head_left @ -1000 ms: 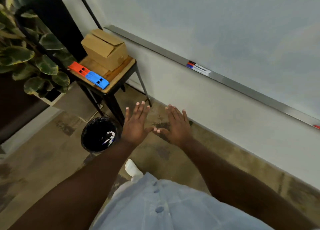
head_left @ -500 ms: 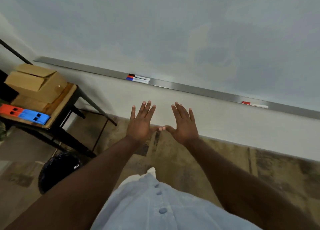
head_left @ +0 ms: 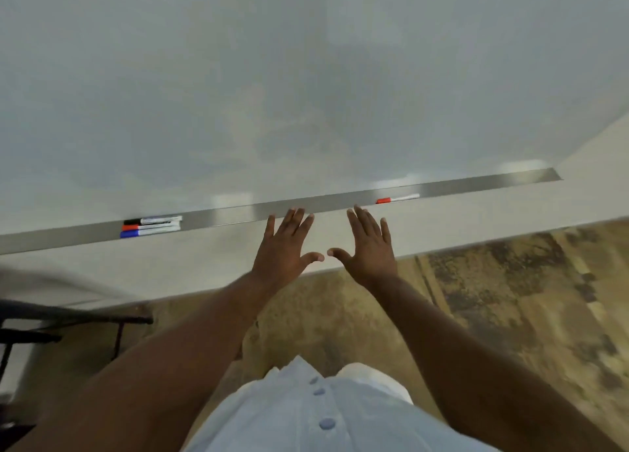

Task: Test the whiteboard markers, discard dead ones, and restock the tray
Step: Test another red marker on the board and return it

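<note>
1. Both arms have swung toward the wall: left hand [head_left: 282,247] and right hand [head_left: 369,247] hover spread flat, holding nothing.
2. Just beyond, the tray [head_left: 85,235] holds three markers [head_left: 151,227] at left, a red-capped marker [head_left: 396,199] at right.
3. Whiteboard [head_left: 306,94] is bare; testing seems unstarted.

I can't read the print on the 3 white-barrelled whiteboard markers [head_left: 151,227]; it's too small. The long grey metal tray [head_left: 68,237] runs off my left edge, where the black metal frame [head_left: 68,317] is blurred and cropped.
</note>
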`<state>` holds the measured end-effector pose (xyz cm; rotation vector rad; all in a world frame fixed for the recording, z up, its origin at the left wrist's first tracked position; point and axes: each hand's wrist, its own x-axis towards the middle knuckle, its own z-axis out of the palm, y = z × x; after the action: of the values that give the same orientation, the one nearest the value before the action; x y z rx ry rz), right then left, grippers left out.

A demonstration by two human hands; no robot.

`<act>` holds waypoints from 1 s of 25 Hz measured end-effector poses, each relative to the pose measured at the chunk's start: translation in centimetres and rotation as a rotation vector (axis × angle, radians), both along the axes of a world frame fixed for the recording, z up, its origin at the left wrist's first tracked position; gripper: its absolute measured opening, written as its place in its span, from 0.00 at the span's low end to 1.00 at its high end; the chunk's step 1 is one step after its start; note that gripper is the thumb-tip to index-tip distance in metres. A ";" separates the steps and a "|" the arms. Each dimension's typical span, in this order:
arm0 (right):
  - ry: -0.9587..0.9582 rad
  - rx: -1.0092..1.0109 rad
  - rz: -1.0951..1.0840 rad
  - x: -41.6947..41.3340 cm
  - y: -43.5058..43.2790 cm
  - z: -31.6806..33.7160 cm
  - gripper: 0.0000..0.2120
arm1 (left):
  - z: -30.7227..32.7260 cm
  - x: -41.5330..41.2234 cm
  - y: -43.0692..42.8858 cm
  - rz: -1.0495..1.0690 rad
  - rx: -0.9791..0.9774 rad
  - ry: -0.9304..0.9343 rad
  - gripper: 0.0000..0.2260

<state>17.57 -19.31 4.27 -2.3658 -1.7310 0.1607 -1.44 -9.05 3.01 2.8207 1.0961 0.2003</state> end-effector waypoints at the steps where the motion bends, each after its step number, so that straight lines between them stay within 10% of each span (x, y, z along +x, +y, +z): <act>1: -0.002 0.006 -0.031 1.4 0.0 0.0 0.43 | 0.0 1.5 0.4 -0.022 -0.012 -0.008 0.39; 25: 0.140 -0.081 0.174 28.0 8.6 -9.9 0.20 | -7.2 30.7 5.2 0.164 -0.117 0.125 0.15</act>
<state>45.53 -10.75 -5.60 -2.1958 -1.8931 0.4212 29.25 -3.82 -4.22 2.6724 1.3201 -0.0271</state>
